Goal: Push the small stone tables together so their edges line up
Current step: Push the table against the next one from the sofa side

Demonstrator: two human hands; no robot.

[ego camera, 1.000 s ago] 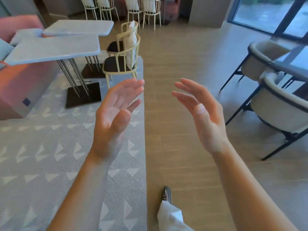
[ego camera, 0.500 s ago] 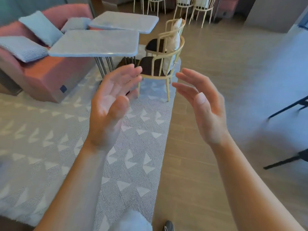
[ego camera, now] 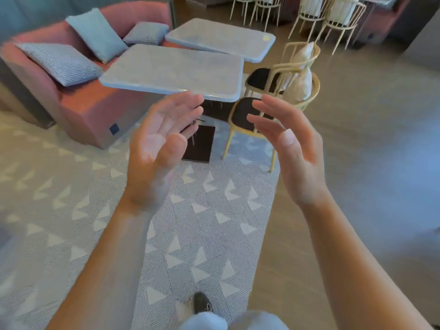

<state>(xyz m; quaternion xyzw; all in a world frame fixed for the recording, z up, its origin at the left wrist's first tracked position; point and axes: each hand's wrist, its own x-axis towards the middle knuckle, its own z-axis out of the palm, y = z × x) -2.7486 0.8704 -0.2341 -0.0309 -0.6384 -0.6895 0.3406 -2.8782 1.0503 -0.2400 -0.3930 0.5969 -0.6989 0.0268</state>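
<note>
Two small grey stone tables stand ahead on a patterned rug. The near table [ego camera: 176, 70] has a rounded rectangular top on thin metal legs and a dark square base [ego camera: 202, 144]. The far table [ego camera: 221, 38] sits behind it, shifted right, with a gap between the two tops. My left hand [ego camera: 157, 151] is raised, palm up, fingers spread, just below the near table's front edge without touching it. My right hand [ego camera: 292, 148] is raised beside it, fingers apart, holding nothing.
A pink sofa [ego camera: 78, 103] with grey cushions [ego camera: 59, 63] runs along the tables' left side. Two yellow chairs [ego camera: 247, 115] with dark seats stand at the tables' right. More chairs [ego camera: 333, 13] stand at the back. Wooden floor [ego camera: 369, 139] lies to the right of the rug [ego camera: 71, 210].
The view has turned left and come closer to the tables, which now sit in the centre. Both hands stay raised and open in the same pose.
</note>
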